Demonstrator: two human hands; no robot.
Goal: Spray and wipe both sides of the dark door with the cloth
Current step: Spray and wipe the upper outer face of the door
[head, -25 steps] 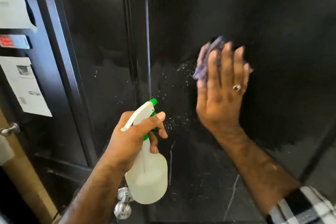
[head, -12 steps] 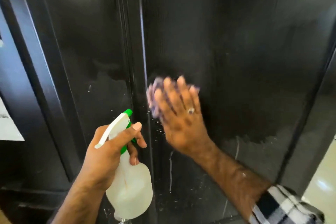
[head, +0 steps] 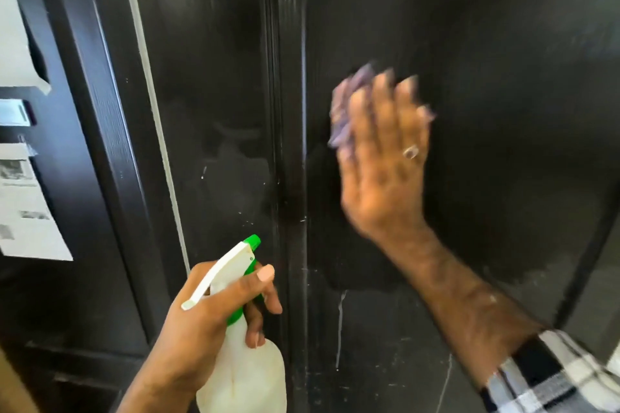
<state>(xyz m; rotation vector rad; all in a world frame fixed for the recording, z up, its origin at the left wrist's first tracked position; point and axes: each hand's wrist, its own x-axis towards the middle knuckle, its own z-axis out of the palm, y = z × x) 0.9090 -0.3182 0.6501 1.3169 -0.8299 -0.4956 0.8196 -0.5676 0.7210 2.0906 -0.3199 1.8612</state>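
- Right hand [head: 382, 157] flat against the door [head: 486, 111], fingers spread and pointing up, blurred.
- Cloth [head: 345, 111], purple, pinned between right palm and door; its edge shows past the fingertips and on the thumb side.
- Ring [head: 411, 152] on one right finger.
- Checked sleeve [head: 550, 375] at the right forearm, low right.
- Left hand [head: 214, 315] closed around the neck of the bottle [head: 245, 375], thumb over the white trigger head, fingers curled under it.
- Bottle upright, pale and translucent, green nozzle aimed up toward the door, below and left of the right hand.
- Door panel under the right hand dark and smeared; pale drip streaks run down below the wrist.
- Vertical door edge [head: 303, 144] stands between the two hands.
- Papers [head: 27, 204] stuck to the dark surface far left of the left hand.
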